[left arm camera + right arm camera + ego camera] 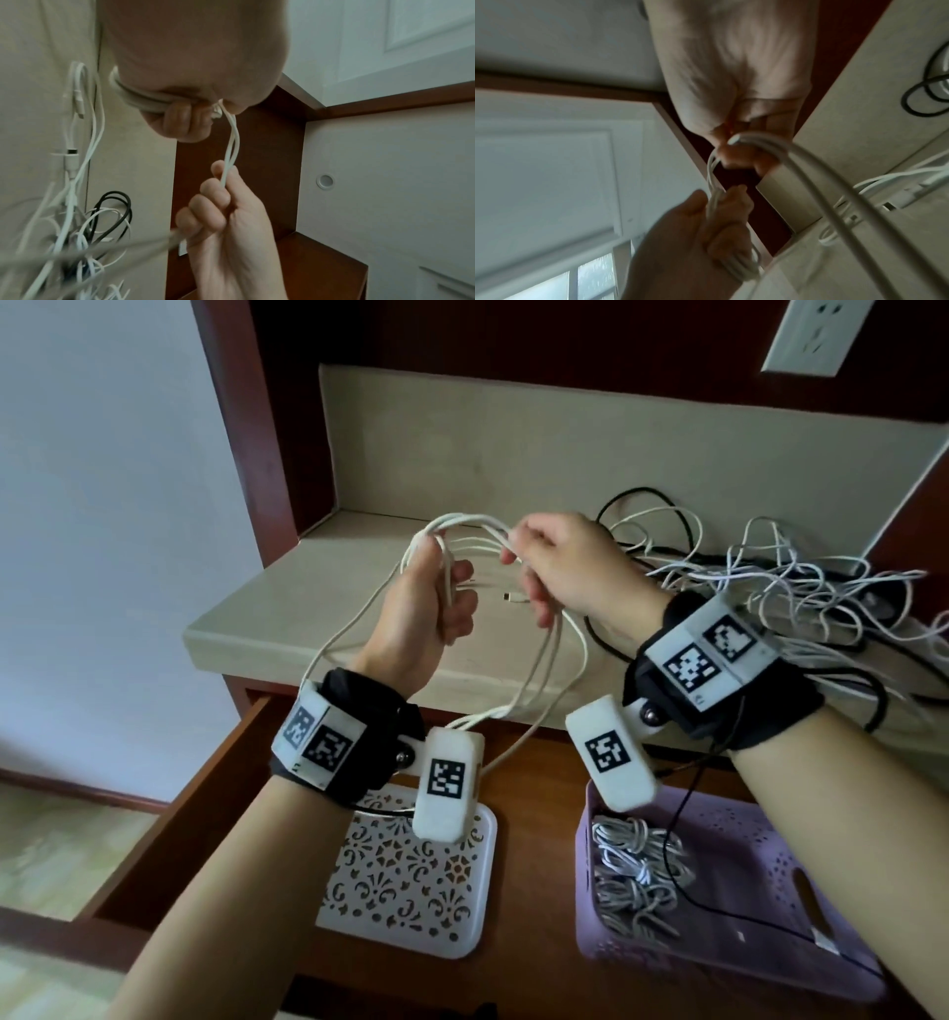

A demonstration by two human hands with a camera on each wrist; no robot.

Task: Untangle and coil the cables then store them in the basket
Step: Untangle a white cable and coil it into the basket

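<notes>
A white cable [462,522] is looped several times between my hands above the beige counter. My left hand [436,608] grips the gathered loops in its fist, and the left wrist view shows the bundle [133,99] running under its curled fingers. My right hand [560,567] pinches the strands just to the right, with two strands [232,142] stretched between the hands. Long loops [544,670] hang down toward the open drawer. A tangle of white and black cables [770,577] lies on the counter behind my right wrist. The purple basket [760,860] in the drawer holds coiled cables [637,870].
A white patterned tray [411,870] sits left of the purple basket in the open wooden drawer. A loose connector end [513,597] lies on the counter [318,608] between my hands. A wall socket [816,336] is at the upper right. Dark wood frames the alcove.
</notes>
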